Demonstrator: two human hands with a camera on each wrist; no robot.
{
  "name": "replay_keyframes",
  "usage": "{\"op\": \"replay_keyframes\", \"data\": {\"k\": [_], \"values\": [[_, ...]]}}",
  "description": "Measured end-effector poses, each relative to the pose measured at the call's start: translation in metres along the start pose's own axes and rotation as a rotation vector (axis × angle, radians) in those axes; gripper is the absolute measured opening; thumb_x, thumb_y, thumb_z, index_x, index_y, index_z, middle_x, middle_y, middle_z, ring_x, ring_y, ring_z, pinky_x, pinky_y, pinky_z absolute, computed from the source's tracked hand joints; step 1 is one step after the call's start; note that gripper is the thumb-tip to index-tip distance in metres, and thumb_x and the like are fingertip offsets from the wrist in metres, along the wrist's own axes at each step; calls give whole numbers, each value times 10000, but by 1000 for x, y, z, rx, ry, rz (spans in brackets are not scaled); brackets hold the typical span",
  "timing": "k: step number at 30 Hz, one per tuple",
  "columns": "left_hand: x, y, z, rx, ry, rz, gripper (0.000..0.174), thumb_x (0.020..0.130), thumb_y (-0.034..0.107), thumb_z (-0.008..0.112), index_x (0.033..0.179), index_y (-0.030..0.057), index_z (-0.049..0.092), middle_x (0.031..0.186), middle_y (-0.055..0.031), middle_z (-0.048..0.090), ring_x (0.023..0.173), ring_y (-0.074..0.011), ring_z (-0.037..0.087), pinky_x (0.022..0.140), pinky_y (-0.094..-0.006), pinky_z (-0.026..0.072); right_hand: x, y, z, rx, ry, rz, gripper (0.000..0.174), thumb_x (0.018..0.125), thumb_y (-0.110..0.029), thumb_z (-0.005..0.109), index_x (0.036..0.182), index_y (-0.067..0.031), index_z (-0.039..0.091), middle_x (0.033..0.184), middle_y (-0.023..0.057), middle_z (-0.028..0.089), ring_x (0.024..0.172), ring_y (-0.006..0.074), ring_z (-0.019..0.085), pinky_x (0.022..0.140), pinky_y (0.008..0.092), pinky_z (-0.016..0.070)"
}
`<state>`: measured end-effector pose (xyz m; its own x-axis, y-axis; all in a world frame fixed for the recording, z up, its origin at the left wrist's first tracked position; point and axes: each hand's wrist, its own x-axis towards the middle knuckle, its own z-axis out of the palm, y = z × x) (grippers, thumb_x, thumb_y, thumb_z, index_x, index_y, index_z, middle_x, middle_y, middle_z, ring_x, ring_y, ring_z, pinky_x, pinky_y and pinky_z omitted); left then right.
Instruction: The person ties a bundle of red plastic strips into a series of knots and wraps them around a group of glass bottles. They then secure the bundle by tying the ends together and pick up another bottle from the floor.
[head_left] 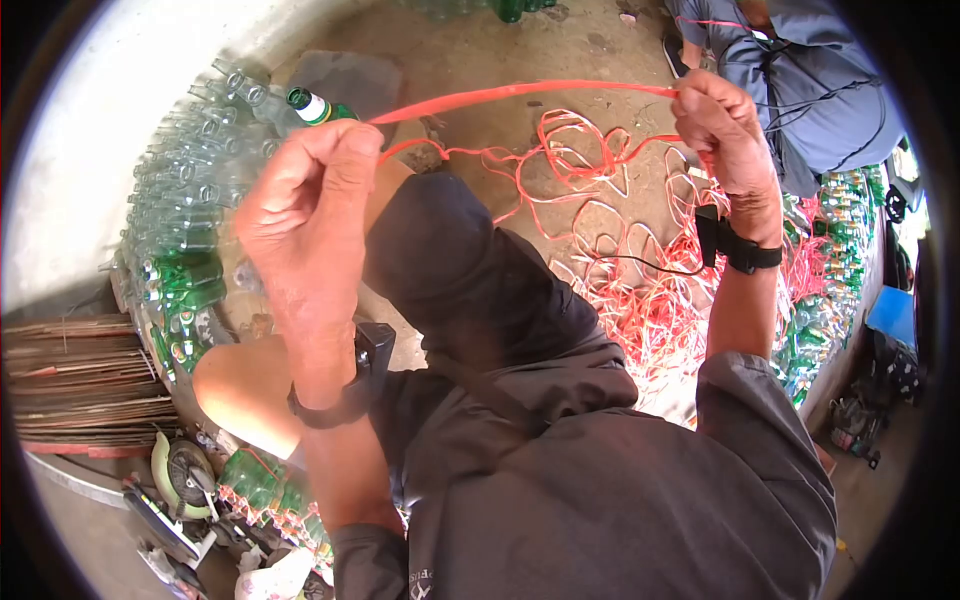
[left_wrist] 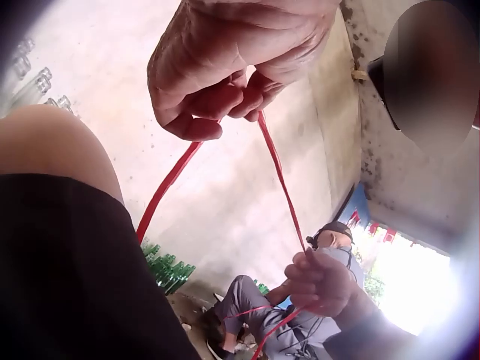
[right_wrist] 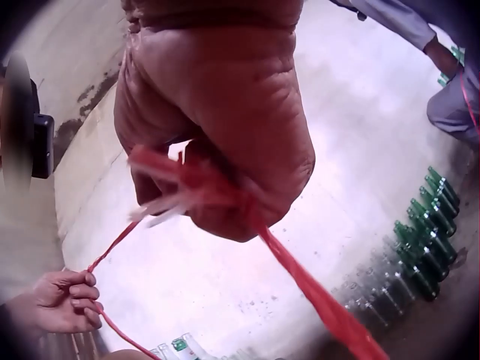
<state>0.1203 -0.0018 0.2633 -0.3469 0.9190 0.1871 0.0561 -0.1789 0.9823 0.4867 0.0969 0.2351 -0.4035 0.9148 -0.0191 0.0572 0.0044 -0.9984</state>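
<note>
A red plastic strap (head_left: 520,90) spans between my two raised hands in the head view, bowing slightly upward. My left hand (head_left: 315,200) pinches one part of it between thumb and fingers, and a tail runs down from that grip. At the other side my right hand (head_left: 725,130) grips the strap with curled fingers. In the right wrist view, frayed red and pale strap ends (right_wrist: 176,176) stick out of the right fist, and a length hangs below. Behind the left hand stands a green bottle (head_left: 318,107) with a white neck label.
Loose red and white strapping (head_left: 650,330) lies heaped on the floor. Clear bottles (head_left: 190,160) and green bottles (head_left: 185,280) stand along the left wall, more green ones (head_left: 840,240) at right. Another person (head_left: 820,90) sits at the upper right. Wooden slats (head_left: 85,385) are stacked at lower left.
</note>
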Motion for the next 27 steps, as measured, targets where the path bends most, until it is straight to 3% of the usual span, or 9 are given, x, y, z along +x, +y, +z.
{"op": "replay_keyframes", "data": {"k": [4,6,8,12,16,18,19,22,27], "values": [[-2,0,4,97,-149,51,92,884,51,755,923,-22,715,785,22,646,692,-30,521,616,-190,418,-15,-6,-15,49,158,-49,227,987,-239,633,903,-30,603,655,-70,378,514,29,265,476,223,190],[-3,-1,6,114,-200,50,87,881,43,756,908,-25,708,779,24,640,692,-25,517,614,-187,418,-19,-10,-19,39,314,-122,215,971,-233,661,855,-53,639,579,-85,390,476,25,279,452,233,187],[-3,-7,6,193,-256,77,83,894,43,745,888,-26,698,764,29,625,684,-24,510,615,-183,421,-22,-23,-18,79,440,-161,227,959,-247,679,840,-59,634,602,-81,385,507,28,296,472,230,205],[-2,-9,3,195,-234,79,88,905,40,734,873,-29,690,753,32,618,677,-28,511,620,-181,423,-28,-40,-40,200,342,-199,212,975,-222,655,870,-39,631,623,-76,312,546,50,276,502,231,229],[-2,-3,5,95,-145,68,86,904,35,733,863,-27,690,742,33,610,679,-27,506,617,-180,416,-35,-41,-55,9,340,-180,235,976,-209,652,813,-56,580,645,-75,299,566,57,260,522,242,229],[-2,-2,4,82,-142,83,85,906,34,730,862,-28,691,741,33,609,679,-26,503,616,-179,414,-35,-42,-59,216,379,-211,252,974,-188,651,777,-71,544,648,-73,284,566,60,252,519,238,226],[-2,-1,4,109,-156,82,84,902,32,733,862,-27,690,740,33,607,677,-26,501,613,-178,411,-35,-45,-61,256,481,-211,260,982,-171,635,768,-80,519,641,-69,286,554,60,249,507,237,231],[-2,-3,2,149,-177,76,94,891,37,747,858,-28,688,736,32,607,674,-26,500,607,-178,405,-40,-36,-89,458,511,-282,244,991,-162,618,789,-67,522,633,-65,301,546,57,257,499,235,239],[-3,-4,4,178,-204,36,132,862,56,782,836,-26,682,730,30,594,669,-31,497,599,-188,405,-49,-19,-104,343,812,-270,234,993,-160,620,800,-73,519,629,-61,311,537,67,261,501,242,251]]}}
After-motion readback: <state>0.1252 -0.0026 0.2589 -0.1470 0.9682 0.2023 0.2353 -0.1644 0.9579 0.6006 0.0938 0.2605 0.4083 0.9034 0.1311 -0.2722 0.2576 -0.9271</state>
